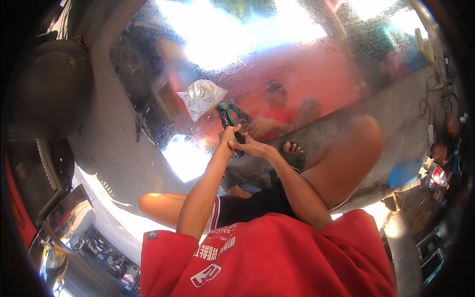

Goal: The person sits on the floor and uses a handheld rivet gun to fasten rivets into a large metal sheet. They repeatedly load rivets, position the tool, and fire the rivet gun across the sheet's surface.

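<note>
My left hand (pixel 228 138) grips the handle of a green and black hand tool (pixel 225 112), whose head points away from me over a shiny, speckled metal sheet (pixel 316 74). Beside it my right hand (pixel 251 145) is closed on the lower part of the same tool, fingers partly hidden. A clear plastic bag (pixel 202 98) lies on the sheet just beyond the tool's head; its contents are too unclear to name. A dark metal hand tool (pixel 142 129) lies at the sheet's left edge. The sheet mirrors my hands, red shirt and bright light.
I sit low on concrete, knees spread. A dark rounded object (pixel 52 89) and vehicle-like parts (pixel 69 218) stand at left. Along the right lie cables (pixel 428 104), a yellowish strip (pixel 423 47), a blue flat piece (pixel 403 173) and assorted clutter. Small motorbike-like shapes show at lower left.
</note>
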`<state>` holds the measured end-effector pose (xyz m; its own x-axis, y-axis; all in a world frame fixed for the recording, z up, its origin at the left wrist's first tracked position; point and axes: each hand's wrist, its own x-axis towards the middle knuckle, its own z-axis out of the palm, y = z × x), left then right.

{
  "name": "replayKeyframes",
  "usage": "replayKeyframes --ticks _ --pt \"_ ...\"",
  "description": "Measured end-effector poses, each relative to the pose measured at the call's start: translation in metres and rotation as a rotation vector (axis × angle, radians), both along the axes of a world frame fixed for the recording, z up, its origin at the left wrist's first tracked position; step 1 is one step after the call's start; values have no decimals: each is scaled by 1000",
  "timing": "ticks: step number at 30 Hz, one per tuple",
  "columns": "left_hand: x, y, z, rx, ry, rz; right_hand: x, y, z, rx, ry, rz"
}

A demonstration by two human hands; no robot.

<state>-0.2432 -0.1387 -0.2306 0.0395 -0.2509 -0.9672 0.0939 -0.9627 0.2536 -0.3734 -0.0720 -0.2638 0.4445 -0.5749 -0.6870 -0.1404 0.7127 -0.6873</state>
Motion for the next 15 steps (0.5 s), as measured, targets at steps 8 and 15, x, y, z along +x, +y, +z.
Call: replayKeyframes --ticks 8,15 --pt "-8 -10 -22 72 26 100 -7 4 16 -99 127 -30" --pt "-14 -4 -21 82 -27 73 -15 7 15 46 68 -33"
